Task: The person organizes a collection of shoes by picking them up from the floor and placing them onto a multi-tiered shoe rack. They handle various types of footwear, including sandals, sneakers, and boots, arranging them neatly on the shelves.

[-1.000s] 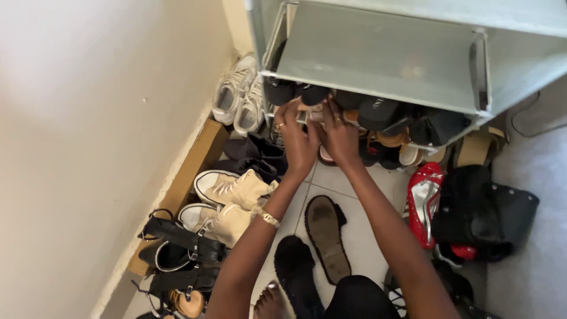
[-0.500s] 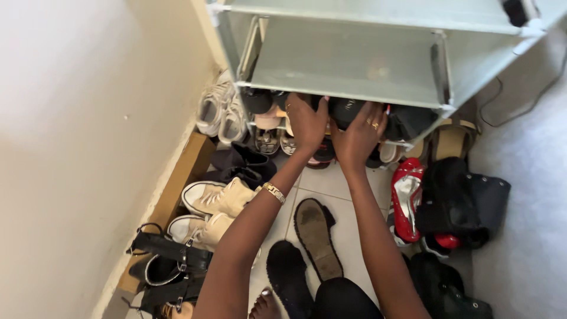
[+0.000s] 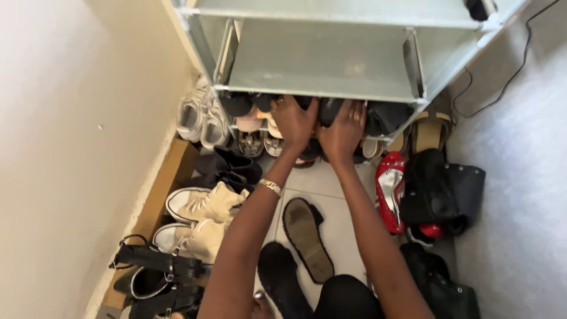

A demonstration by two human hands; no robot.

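The grey shoe rack (image 3: 331, 59) stands against the wall, its low shelf packed with dark shoes (image 3: 384, 118) pointing toe-out toward you. Your left hand (image 3: 293, 121) and right hand (image 3: 342, 130) lie side by side, fingers spread flat over a black shoe (image 3: 326, 109) between them; whether either grips it, you cannot tell.

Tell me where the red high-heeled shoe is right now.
In the head view, the red high-heeled shoe lies on the tiled floor right of the right hand, beside the black bag and just below the shoe rack.
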